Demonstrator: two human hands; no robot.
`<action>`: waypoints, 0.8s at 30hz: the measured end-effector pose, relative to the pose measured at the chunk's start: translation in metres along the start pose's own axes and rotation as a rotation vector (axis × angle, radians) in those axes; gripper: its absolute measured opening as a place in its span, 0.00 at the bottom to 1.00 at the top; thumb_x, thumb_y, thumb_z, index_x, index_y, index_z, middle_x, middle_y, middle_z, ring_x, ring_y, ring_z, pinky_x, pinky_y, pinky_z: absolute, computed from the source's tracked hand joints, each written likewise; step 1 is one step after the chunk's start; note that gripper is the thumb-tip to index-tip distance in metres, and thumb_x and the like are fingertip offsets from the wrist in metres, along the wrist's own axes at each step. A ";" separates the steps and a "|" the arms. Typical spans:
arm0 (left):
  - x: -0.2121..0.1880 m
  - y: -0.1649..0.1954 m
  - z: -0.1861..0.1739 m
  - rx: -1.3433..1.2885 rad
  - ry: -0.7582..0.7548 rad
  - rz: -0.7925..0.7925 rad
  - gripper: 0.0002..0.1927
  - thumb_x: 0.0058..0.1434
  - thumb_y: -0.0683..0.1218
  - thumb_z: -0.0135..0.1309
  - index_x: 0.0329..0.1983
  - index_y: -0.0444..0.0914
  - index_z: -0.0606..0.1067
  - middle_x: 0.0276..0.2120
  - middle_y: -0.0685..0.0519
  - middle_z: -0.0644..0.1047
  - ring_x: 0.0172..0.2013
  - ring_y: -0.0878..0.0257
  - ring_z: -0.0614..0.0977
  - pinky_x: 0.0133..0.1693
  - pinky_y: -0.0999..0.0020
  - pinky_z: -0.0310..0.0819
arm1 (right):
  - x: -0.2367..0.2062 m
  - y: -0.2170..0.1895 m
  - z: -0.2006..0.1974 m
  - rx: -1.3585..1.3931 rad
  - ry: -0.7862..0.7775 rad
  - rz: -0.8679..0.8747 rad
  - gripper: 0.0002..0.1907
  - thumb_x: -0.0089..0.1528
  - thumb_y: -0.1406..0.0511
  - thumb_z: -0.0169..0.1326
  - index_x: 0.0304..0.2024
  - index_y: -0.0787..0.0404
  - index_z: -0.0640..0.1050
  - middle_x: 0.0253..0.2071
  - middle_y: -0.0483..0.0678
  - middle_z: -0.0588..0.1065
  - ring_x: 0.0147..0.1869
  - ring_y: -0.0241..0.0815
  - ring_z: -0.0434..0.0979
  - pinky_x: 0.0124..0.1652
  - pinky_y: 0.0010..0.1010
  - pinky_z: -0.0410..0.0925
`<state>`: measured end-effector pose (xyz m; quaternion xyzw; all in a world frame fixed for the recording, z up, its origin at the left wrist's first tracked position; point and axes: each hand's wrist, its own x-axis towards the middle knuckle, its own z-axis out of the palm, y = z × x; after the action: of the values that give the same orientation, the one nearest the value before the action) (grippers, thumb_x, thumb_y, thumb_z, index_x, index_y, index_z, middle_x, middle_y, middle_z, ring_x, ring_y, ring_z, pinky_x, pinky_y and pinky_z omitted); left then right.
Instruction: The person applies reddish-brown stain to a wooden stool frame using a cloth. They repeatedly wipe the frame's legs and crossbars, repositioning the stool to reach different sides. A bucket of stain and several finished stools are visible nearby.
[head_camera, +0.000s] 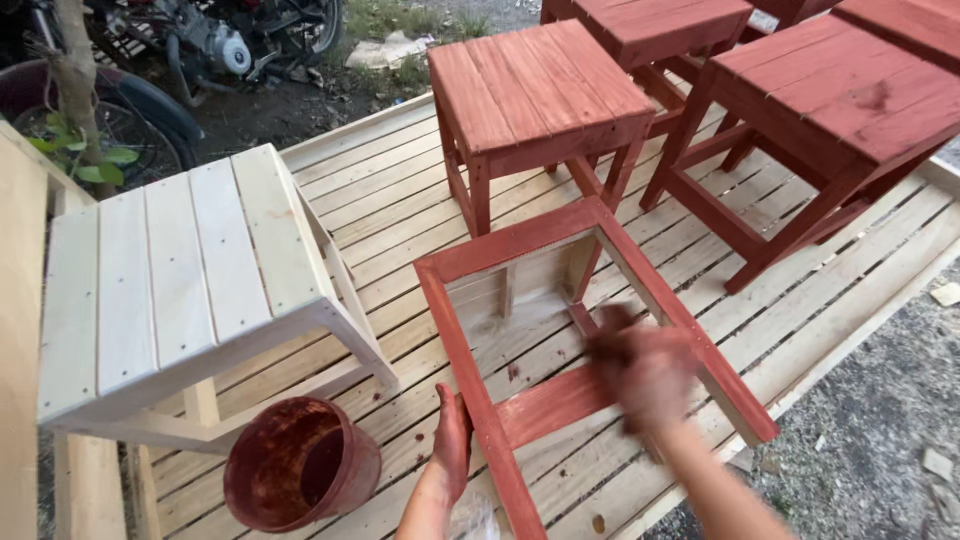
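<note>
A wooden stool (520, 300) lies on its side on a slatted wooden platform (400, 200), its legs and rails stained red, its inner seat boards bare. My left hand (452, 440), smeared with red stain, grips the near leg at the bottom. My right hand (640, 370) is blurred and stained, closed around something dark that I cannot make out, pressed near the red lower rail (550, 405) inside the frame. A stain-coated bucket (300, 465) lies tilted just left of my left hand.
An unpainted pale stool (180, 280) stands at left. Fully red stools stand behind: one at centre (535, 90), a larger one at right (830, 100), another at the top (660, 25). A motorbike (200, 40) and small tree (75, 90) are top left. Gravel (880, 420) borders the platform at right.
</note>
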<state>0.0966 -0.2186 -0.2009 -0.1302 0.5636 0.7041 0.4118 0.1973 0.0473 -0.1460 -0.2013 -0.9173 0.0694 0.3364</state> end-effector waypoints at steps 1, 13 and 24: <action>0.001 0.000 -0.002 0.006 -0.031 0.026 0.54 0.58 0.81 0.19 0.77 0.44 0.55 0.75 0.57 0.58 0.75 0.61 0.55 0.73 0.58 0.37 | 0.014 0.022 0.000 0.073 -0.469 0.606 0.26 0.61 0.50 0.57 0.60 0.48 0.74 0.47 0.53 0.79 0.50 0.55 0.79 0.54 0.48 0.71; -0.024 0.002 -0.010 -0.223 -0.146 0.005 0.48 0.59 0.80 0.22 0.74 0.51 0.58 0.69 0.51 0.70 0.70 0.53 0.66 0.69 0.52 0.47 | -0.044 -0.089 0.029 0.120 -0.304 0.213 0.21 0.55 0.67 0.55 0.53 0.54 0.75 0.41 0.53 0.77 0.38 0.56 0.80 0.39 0.48 0.73; -0.003 0.002 -0.008 0.004 -0.063 -0.008 0.48 0.61 0.79 0.19 0.71 0.47 0.62 0.67 0.46 0.73 0.68 0.53 0.69 0.68 0.61 0.51 | -0.002 0.046 -0.006 -0.078 -0.458 0.500 0.26 0.65 0.63 0.45 0.67 0.44 0.72 0.52 0.49 0.77 0.50 0.50 0.79 0.52 0.42 0.72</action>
<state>0.0952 -0.2276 -0.2003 -0.1094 0.5511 0.7052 0.4325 0.2180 0.0882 -0.1546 -0.4118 -0.8934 0.1578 0.0861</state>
